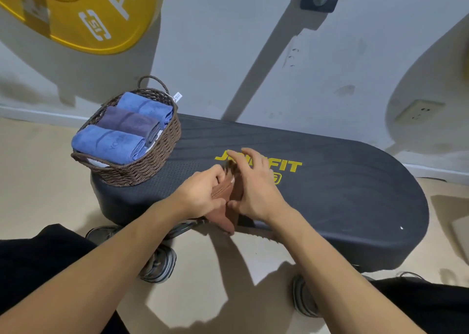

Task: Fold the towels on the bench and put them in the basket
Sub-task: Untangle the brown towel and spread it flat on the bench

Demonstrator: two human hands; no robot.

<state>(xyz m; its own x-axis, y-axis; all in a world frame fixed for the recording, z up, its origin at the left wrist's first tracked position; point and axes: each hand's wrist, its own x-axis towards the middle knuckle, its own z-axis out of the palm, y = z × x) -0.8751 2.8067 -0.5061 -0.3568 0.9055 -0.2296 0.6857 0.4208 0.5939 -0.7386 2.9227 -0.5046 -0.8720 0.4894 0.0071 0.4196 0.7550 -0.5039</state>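
- Pinching the brown towel (226, 206) between both hands: my left hand (203, 192) has its fingers curled round the left edge, my right hand (253, 189) presses on it from the right with the thumb hooked under.
- It sits folded small at the near edge of the bench (330, 194), one corner hanging over the side.
- The basket (142, 166) stands at the bench's left end, already holding three folded towels (121, 130).
- Risk, as I judge it: little room is left there, so forcing this one in could loosen its folds, or it could slip off the edge.
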